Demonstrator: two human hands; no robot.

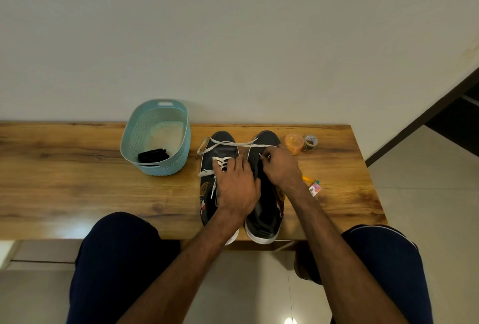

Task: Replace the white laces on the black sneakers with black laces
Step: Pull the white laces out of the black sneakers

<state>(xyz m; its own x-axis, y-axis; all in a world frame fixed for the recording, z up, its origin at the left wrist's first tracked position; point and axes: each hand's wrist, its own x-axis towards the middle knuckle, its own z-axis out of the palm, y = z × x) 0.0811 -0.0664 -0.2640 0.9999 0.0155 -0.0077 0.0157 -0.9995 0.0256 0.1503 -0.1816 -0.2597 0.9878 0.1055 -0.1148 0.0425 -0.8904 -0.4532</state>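
Right hand (281,168) apparently pinches white lace (234,143) on right sneaker (264,194).

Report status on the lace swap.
Right hand pinching white lace on right sneaker. Left hand steadying the sneakers. Black laces in basket. Nothing in the way.

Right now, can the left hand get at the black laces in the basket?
Probably yes: the left hand rests on the sneakers, the basket is open-topped just to its left, and nothing lies between it and the black laces.
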